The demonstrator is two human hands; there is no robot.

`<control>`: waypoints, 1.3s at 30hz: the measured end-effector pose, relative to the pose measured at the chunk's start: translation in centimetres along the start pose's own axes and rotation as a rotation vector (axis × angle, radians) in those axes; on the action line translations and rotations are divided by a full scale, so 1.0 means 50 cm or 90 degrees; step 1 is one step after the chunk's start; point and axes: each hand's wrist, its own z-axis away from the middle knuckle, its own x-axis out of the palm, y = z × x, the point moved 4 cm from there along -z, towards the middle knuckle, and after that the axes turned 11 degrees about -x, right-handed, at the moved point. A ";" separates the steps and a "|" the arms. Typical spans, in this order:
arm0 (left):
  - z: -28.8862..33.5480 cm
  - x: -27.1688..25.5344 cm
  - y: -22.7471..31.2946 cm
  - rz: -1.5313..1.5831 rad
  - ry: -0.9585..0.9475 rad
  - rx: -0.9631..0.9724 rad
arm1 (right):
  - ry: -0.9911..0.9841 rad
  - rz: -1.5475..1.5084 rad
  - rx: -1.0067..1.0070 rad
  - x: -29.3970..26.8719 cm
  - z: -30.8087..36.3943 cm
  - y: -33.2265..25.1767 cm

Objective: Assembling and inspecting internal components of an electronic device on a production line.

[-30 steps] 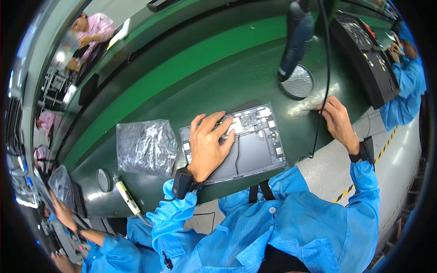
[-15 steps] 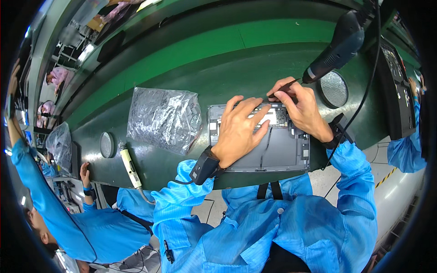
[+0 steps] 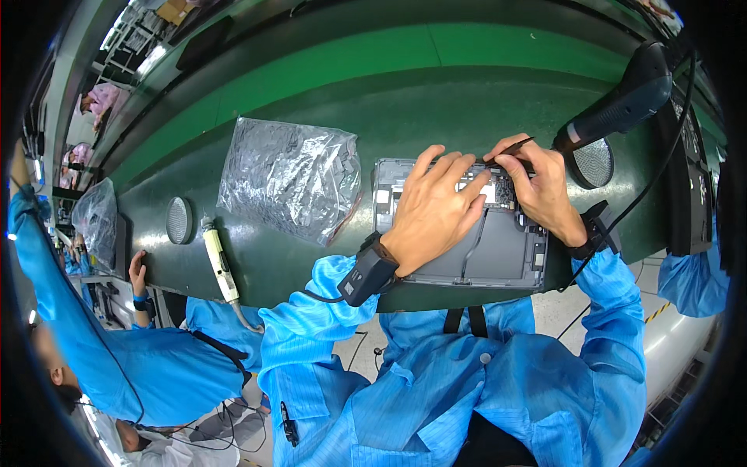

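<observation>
An opened tablet housing (image 3: 510,253), dark grey inside, lies on the green bench in front of me. A circuit board (image 3: 504,192) shows in its far part, partly covered by my fingers. My left hand (image 3: 436,204) rests across the left half with fingers stretched toward the far edge, holding nothing. At the far right of the board, my right hand (image 3: 542,189) pinches dark tweezers (image 3: 515,147). Their tip points left, close to the housing's far edge and my left fingertips. What the tip touches is too small to make out.
Left of the housing lies a clear plastic bag (image 3: 288,183) of dark parts. Beyond it are a round dish (image 3: 179,220) and a cream electric screwdriver (image 3: 220,263). Right: a dark handheld tool (image 3: 622,107), another round dish (image 3: 594,165) and a hanging cable (image 3: 661,187). A co-worker's sleeve (image 3: 70,280) is at left.
The view has shifted, so the bench things and my hands sit farther right in the picture. My left hand still lies on the housing, and the right still grips the tweezers.
</observation>
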 end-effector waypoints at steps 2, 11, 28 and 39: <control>0.000 -0.001 0.000 0.003 -0.003 0.002 | 0.009 0.000 -0.012 0.001 -0.001 0.000; -0.001 0.002 -0.003 0.014 0.002 -0.001 | -0.011 -0.004 -0.010 0.001 -0.003 0.002; 0.002 0.006 -0.003 0.008 0.000 -0.002 | -0.025 0.030 -0.051 0.005 -0.006 -0.004; 0.000 0.005 0.000 0.014 0.005 0.005 | -0.018 0.042 -0.033 0.000 0.001 -0.014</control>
